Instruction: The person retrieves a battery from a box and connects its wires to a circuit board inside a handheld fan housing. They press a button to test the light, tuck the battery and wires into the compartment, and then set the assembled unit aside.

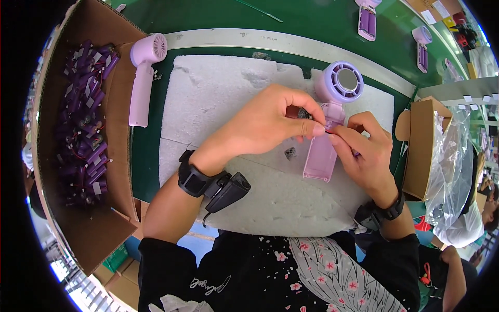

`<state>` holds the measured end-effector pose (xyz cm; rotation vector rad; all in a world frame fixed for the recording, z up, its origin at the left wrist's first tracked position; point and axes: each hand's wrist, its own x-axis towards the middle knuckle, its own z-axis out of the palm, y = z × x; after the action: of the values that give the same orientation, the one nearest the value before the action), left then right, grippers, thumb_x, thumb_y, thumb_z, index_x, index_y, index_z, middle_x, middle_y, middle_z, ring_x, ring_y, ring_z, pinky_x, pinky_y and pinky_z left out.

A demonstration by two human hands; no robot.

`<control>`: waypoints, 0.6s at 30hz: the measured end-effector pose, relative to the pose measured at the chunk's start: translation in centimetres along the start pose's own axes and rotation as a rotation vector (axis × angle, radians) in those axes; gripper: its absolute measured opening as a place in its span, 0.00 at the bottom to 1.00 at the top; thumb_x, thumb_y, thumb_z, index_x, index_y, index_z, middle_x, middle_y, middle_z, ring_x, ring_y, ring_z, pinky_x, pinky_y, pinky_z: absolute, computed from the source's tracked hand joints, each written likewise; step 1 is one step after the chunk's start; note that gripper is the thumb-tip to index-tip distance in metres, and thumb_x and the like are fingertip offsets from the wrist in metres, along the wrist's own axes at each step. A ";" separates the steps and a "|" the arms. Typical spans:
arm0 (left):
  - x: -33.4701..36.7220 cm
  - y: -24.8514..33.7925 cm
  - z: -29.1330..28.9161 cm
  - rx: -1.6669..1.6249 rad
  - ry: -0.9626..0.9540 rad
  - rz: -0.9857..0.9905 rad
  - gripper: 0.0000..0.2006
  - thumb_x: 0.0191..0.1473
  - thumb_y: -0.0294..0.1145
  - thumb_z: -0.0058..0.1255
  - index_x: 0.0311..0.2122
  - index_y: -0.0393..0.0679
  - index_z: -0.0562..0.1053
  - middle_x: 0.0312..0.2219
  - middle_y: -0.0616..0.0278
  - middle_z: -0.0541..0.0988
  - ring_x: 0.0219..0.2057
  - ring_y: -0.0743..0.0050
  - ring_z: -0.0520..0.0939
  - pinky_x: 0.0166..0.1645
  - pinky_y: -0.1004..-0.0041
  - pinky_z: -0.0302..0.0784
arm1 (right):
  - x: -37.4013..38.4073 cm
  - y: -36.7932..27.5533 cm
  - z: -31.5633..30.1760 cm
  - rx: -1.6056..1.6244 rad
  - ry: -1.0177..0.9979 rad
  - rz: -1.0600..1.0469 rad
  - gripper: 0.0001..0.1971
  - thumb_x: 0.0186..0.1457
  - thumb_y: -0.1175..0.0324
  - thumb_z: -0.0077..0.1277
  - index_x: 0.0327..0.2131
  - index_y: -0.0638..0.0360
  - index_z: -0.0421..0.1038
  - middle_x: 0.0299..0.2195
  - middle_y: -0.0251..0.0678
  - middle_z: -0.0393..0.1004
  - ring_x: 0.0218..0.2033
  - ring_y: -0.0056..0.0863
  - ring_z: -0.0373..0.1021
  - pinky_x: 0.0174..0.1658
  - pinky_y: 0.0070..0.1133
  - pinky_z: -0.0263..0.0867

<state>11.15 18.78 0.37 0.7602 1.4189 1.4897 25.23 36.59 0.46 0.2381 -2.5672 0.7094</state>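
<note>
A purple handheld fan (339, 84) lies on a white foam pad (208, 99), its pink handle shell (319, 160) opened up and hollow toward me. My left hand (270, 122) reaches over the neck of the fan, thumb and forefinger pinched together. Close against it, my right hand (366, 151) pinches at the same spot, over the upper end of the handle. A bit of thin dark and red wire seems to show between the fingertips, too small to make out surely. A small dark piece (290, 153) sits on the foam left of the handle.
On the left stands a cardboard box (119, 78) with many purple battery packs (86, 119). Another fan (143, 78) lies beside it. Two more fans with batteries (367, 23) (422, 49) lie at the far right. A carton (418, 148) with clear plastic stands right.
</note>
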 end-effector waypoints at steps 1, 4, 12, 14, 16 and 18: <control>0.0 0.1 0.0 0.007 -0.001 -0.011 0.10 0.53 0.31 0.61 0.36 0.35 0.78 0.27 0.64 0.80 0.27 0.81 0.77 0.33 0.77 0.74 | 0.0 0.0 0.1 -0.012 0.007 0.024 0.08 0.43 0.70 0.65 0.30 0.56 0.77 0.27 0.31 0.69 0.20 0.25 0.70 0.22 0.21 0.65; 0.0 0.2 -0.1 0.020 -0.001 -0.034 0.09 0.52 0.29 0.61 0.36 0.35 0.78 0.27 0.64 0.80 0.26 0.81 0.77 0.33 0.78 0.74 | 0.1 -0.1 0.2 0.001 0.017 0.055 0.07 0.44 0.71 0.64 0.29 0.57 0.77 0.27 0.32 0.69 0.21 0.25 0.71 0.22 0.21 0.65; -0.2 0.8 -0.7 0.094 -0.061 -0.074 0.09 0.50 0.22 0.62 0.38 0.34 0.78 0.33 0.62 0.80 0.32 0.79 0.79 0.37 0.77 0.76 | 0.0 -0.1 0.4 0.089 -0.008 0.032 0.08 0.44 0.76 0.63 0.31 0.61 0.79 0.29 0.35 0.70 0.21 0.27 0.69 0.23 0.19 0.64; -0.2 0.9 -0.9 0.158 -0.072 -0.087 0.10 0.49 0.19 0.61 0.39 0.35 0.78 0.35 0.63 0.79 0.33 0.81 0.78 0.39 0.78 0.76 | -0.1 0.0 0.4 0.097 -0.001 0.021 0.08 0.43 0.77 0.63 0.31 0.61 0.79 0.29 0.35 0.70 0.21 0.27 0.69 0.23 0.19 0.64; -0.2 0.9 -0.9 0.190 -0.077 -0.094 0.11 0.48 0.18 0.61 0.40 0.35 0.78 0.35 0.63 0.79 0.34 0.81 0.78 0.39 0.78 0.77 | -0.1 0.2 0.1 0.073 0.028 -0.003 0.09 0.42 0.75 0.65 0.31 0.59 0.79 0.28 0.33 0.70 0.21 0.26 0.70 0.22 0.20 0.64; -0.1 0.9 -0.8 0.114 -0.073 -0.104 0.14 0.47 0.15 0.60 0.41 0.36 0.77 0.36 0.64 0.79 0.35 0.82 0.78 0.41 0.79 0.77 | -0.1 0.1 -0.2 0.061 0.042 -0.015 0.10 0.41 0.74 0.65 0.31 0.59 0.79 0.28 0.32 0.69 0.21 0.25 0.70 0.22 0.20 0.65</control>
<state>10.28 18.46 1.14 0.7908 1.4752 1.2977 25.32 36.80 0.47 0.2594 -2.5039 0.7799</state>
